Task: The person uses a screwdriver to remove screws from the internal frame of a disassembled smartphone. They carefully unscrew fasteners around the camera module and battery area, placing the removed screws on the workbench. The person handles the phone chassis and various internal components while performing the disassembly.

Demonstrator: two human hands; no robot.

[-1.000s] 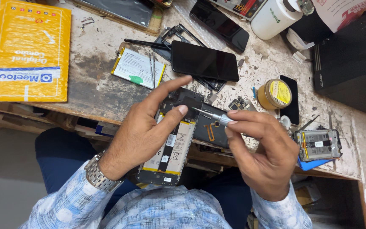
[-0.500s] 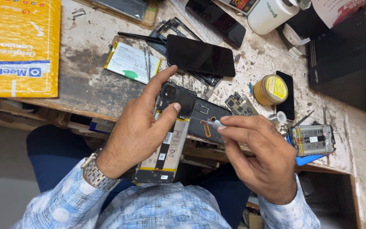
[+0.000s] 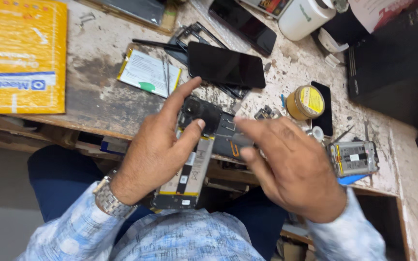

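Since the earlier frame, the right hand [image 3: 291, 169] has swung over the opened phone [image 3: 194, 159], fingers loosely curled, grasp unclear. Left hand [image 3: 163, 145] clasps it above the desk [image 3: 97, 96] edge; light, stiff, fragile inside, best held by its rim.

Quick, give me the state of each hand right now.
Left hand: closed around the opened phone, index finger stretched out.
Right hand: fingers resting on the phone's upper end; whether it grips anything cannot be told.
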